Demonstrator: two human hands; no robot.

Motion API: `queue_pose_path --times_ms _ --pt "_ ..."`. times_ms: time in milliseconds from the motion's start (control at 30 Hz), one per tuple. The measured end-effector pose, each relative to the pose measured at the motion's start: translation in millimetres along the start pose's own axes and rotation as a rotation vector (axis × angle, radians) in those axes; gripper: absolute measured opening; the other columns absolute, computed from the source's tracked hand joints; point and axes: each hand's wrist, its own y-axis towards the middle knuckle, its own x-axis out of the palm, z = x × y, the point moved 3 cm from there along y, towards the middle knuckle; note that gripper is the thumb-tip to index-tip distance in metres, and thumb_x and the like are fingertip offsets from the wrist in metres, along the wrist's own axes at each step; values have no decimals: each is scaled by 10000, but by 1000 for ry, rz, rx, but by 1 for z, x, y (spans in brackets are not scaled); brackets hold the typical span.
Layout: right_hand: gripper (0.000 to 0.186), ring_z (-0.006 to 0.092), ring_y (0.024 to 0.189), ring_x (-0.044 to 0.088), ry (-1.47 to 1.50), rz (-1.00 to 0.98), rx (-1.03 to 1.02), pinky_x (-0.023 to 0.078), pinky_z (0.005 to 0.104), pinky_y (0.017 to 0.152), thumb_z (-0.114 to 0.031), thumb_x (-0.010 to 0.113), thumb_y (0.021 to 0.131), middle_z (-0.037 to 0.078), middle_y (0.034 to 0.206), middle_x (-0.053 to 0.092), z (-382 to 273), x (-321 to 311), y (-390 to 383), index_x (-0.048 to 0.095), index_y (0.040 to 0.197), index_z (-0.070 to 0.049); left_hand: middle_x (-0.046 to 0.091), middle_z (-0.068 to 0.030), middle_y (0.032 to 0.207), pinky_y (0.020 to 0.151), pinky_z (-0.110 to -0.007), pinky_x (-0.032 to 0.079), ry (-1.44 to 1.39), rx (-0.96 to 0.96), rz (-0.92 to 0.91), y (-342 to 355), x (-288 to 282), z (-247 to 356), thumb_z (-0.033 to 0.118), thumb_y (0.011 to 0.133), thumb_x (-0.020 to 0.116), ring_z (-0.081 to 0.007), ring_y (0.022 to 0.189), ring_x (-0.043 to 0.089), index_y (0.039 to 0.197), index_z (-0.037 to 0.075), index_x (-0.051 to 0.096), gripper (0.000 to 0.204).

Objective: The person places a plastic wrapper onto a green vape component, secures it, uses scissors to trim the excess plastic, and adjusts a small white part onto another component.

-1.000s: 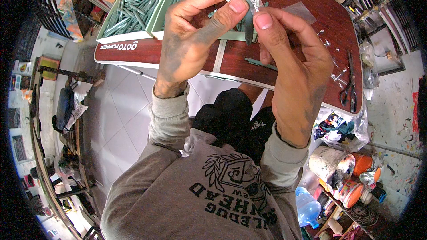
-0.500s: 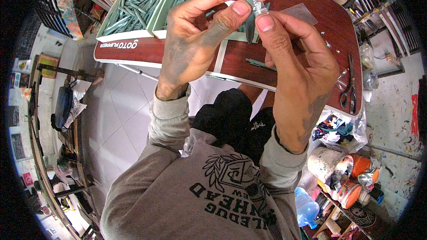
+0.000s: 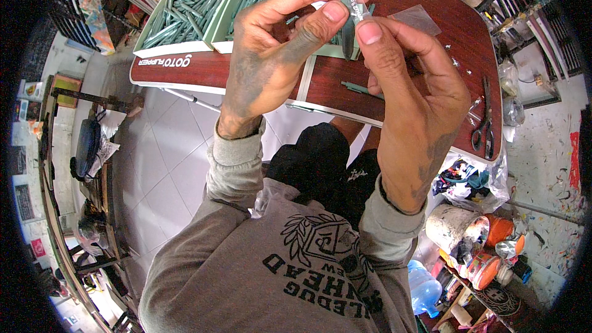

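A dark green pen with white lettering stands upright, tip down, above the table. My left hand is closed on it, pinching its barrel between thumb and fingers. Against the pen's right side is a small piece of clear film. My right hand pinches that film between thumb and forefinger; I cannot tell how far it sticks to the barrel. Below my hands another green pen lies on the dark red table, partly behind my right hand.
Two open cardboard boxes full of green pens, a left box and a right box, stand at the back. A clear plastic sheet and black scissors lie on the table's right. Paint-stained buckets stand at lower right.
My hands and the pen stay almost in place. The clear film lies a little differently under my right thumb, which has shifted slightly.
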Motion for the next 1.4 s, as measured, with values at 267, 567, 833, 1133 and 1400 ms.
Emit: queue_pose_path --times_ms 267,567,833,1133,1400 --pt "205 49 652 496 25 11 0 364 193 585 -172 742 875 -7 770 632 -1 0 -1 714 991 -5 697 -117 1103 889 -283 538 -11 -8 11 -1 0 -1 93 950 629 -137 990 652 1207 -22 629 281" --pt "191 51 654 499 67 4 -19 363 190 584 -152 740 875 1 772 636 3 1 0 713 989 -2 697 -116 1101 885 -284 535 4 -2 0 -1 -2 -2 107 949 634 -139 989 651 1195 -17 641 275" --pt "197 60 649 506 84 -6 -22 367 194 586 -154 747 866 13 753 628 3 0 0 708 970 9 696 -101 1106 868 -294 551 16 -49 10 -2 -5 -5 126 959 624 -137 986 650 1193 -8 647 271" --pt "193 70 638 506 128 4 94 364 208 588 -146 738 863 16 721 611 4 -1 0 699 958 17 695 -87 1106 880 -283 536 17 -70 -1 -3 -2 -1 119 966 613 -122 978 641 1189 -10 646 260" --pt "189 91 683 541 251 -88 255 377 231 595 -141 696 880 35 756 615 11 -2 -2 684 981 18 679 -56 1081 807 -253 525 -55 -100 41 -6 -2 -7 153 981 600 -97 925 621 1176 -10 649 258"
